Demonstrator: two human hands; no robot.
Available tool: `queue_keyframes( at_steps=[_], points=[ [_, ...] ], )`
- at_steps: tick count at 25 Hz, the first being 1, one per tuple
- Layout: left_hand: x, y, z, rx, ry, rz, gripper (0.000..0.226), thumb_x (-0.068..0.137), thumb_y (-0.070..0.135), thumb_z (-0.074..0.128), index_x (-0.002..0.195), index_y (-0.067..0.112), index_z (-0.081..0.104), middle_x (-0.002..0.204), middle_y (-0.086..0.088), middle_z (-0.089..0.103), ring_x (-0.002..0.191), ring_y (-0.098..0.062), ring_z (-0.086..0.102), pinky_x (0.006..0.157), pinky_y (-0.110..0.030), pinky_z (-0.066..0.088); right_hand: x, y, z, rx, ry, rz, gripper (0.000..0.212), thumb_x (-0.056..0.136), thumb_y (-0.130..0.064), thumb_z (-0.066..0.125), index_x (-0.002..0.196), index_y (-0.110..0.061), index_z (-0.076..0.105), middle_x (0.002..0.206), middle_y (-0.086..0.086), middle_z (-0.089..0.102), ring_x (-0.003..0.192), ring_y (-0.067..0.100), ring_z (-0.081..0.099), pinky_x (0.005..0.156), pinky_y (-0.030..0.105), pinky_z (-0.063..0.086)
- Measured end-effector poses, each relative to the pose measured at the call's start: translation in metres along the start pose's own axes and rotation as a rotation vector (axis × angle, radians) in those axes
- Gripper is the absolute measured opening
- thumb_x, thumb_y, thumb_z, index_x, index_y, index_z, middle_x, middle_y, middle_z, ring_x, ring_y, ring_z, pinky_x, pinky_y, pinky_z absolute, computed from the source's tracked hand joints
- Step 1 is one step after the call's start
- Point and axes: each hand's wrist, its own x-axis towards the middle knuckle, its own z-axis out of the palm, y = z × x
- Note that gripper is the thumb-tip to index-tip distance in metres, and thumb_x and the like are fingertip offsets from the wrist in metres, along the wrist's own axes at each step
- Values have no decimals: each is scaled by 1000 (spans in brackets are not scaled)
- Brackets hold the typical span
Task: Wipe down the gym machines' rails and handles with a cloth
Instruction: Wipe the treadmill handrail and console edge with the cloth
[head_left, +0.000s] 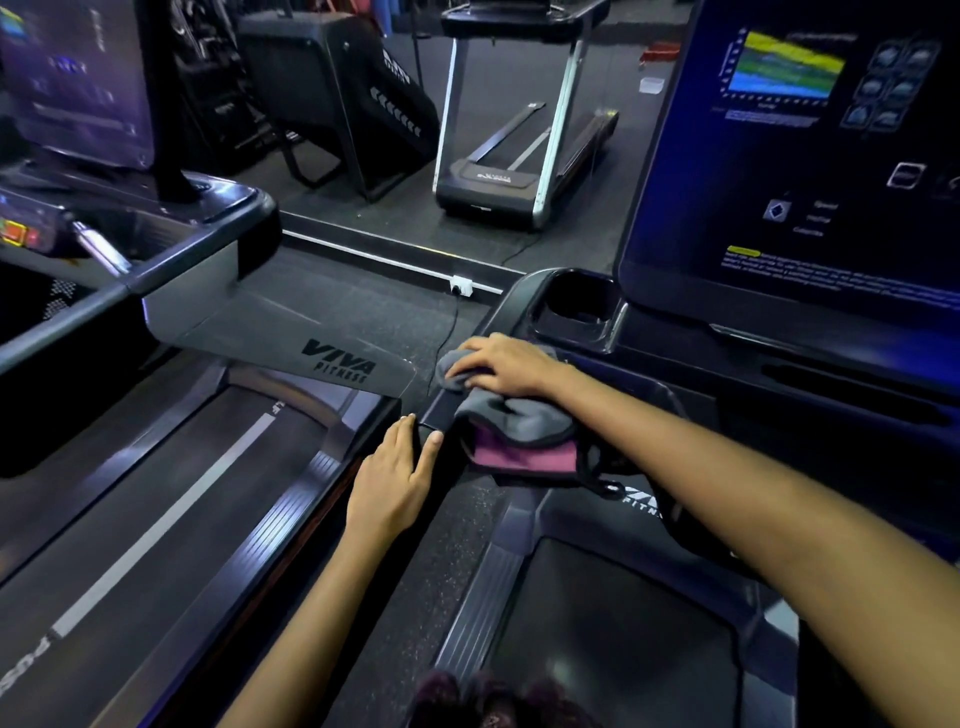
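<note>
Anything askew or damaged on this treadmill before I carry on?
Nothing stands out. The right hand presses the cloth on the handrail; the left hand rests on its end. The cup holder looks intact.

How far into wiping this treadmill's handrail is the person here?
Nothing shows as finished; no surface can be told as wiped. In hand: the right hand presses the grey-and-pink cloth on the left handrail, whose end the left hand touches. Likely left: the cup holder area and the neighbouring treadmill.
</note>
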Motion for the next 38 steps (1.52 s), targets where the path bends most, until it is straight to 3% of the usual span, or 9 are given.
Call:
queue_keyframes(
  at_steps=[4,8,13,16,20,25,31,35,38],
  points=[
    [0,4,-4,0,-24,-14,69,89,61,19,131,11,41,141,-6,44,124,-27,46,94,-41,39,7,3,-12,-358,33,428,43,92,-55,38,126,-34,56,147,-2,33,127,30,32,102,50,25],
    [24,17,-20,17,82,-21,67,91,62,18,89,5,54,107,-16,60,104,-35,54,81,-40,39,11,-34,12,-210,3,664,78,84,-70,36,143,-19,35,153,7,19,131,44,25,101,62,23],
    [77,45,-3,-44,-29,117,95,79,67,-6,136,7,40,140,-13,42,130,-29,38,102,-43,36,-13,-18,11,-163,44,358,55,90,-36,49,142,-33,34,155,-3,19,130,35,29,101,54,29],
    [86,52,14,32,-73,88,80,90,64,9,146,9,25,152,-12,27,137,-28,30,108,-45,30,-9,1,7,-286,31,395,51,93,-35,45,142,-34,33,153,-5,25,123,34,37,95,50,34],
    [86,46,18,-13,-67,83,68,95,53,21,148,10,20,155,-9,22,141,-23,24,112,-42,25,21,1,-1,-390,63,554,47,95,-36,42,140,-24,38,144,2,38,116,35,43,90,43,39],
    [87,46,18,-22,-63,99,67,96,53,23,146,9,23,153,-10,25,139,-25,28,111,-41,26,3,3,13,-469,99,527,51,93,-37,47,137,-15,39,134,7,44,107,33,52,79,38,47],
    [119,62,-7,-61,-100,8,60,94,57,22,100,5,50,118,-20,54,113,-37,50,95,-45,38,45,26,-20,-360,91,558,33,92,-28,46,120,-16,58,125,8,55,110,34,53,82,37,45],
    [149,72,4,-159,-143,84,55,96,53,22,116,7,46,134,-15,45,123,-34,45,100,-45,34,7,36,-11,-398,49,384,39,90,-32,46,128,-26,52,129,0,50,109,29,49,80,38,41],
    [155,76,19,-120,-173,116,63,96,54,22,141,10,29,150,-12,29,133,-32,36,106,-47,30,17,42,-12,-359,102,499,38,90,-35,46,126,-24,54,127,0,52,109,30,49,81,38,43]
  ],
)
